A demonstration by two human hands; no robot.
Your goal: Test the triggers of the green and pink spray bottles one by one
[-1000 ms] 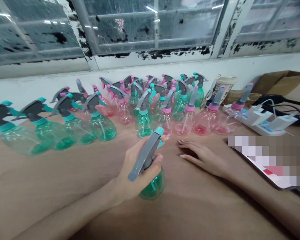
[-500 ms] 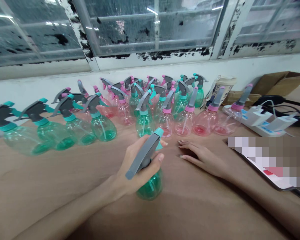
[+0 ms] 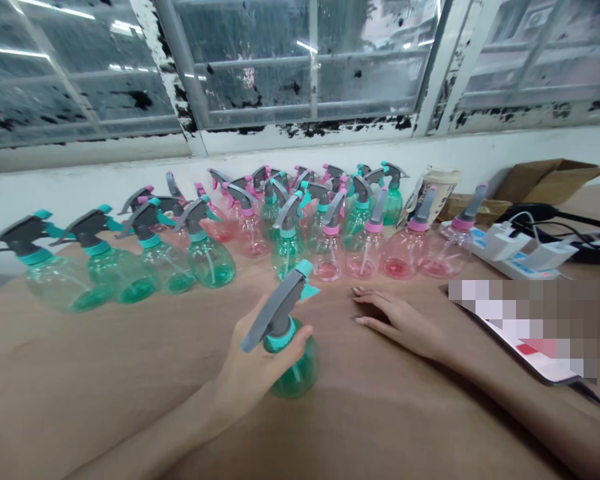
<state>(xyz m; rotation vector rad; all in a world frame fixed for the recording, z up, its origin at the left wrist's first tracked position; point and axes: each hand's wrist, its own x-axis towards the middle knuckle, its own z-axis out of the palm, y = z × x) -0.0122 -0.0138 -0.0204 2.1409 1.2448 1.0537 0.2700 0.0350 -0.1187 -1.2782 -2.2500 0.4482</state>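
A green spray bottle (image 3: 300, 373) with a grey and turquoise trigger head stands upright on the wooden table. My left hand (image 3: 253, 353) is wrapped round its body just below the collar, the thumb on the near right side; the other fingers are mostly hidden behind the bottle. To the right, my right hand (image 3: 397, 320) lies on the tabletop with its fingers stretched out, holding nothing. Beyond it stand pink spray bottles, the closest being one with a pink collar (image 3: 364, 257). A turquoise-collared green spray bottle (image 3: 289, 250) stands behind the held one.
More green spray bottles (image 3: 213, 263) line the left, with several pink and green ones crowded behind. At right are a paper cup (image 3: 443, 187), a cardboard box (image 3: 550, 179), a white power strip (image 3: 510, 263) with chargers, and a partly blurred-out phone or tablet (image 3: 535, 360) on a cable.
My left hand has slid lower, off the trigger area to the bottle's body, so the turquoise trigger and collar now show. The right hand stays resting on the table. The view has tilted slightly up.
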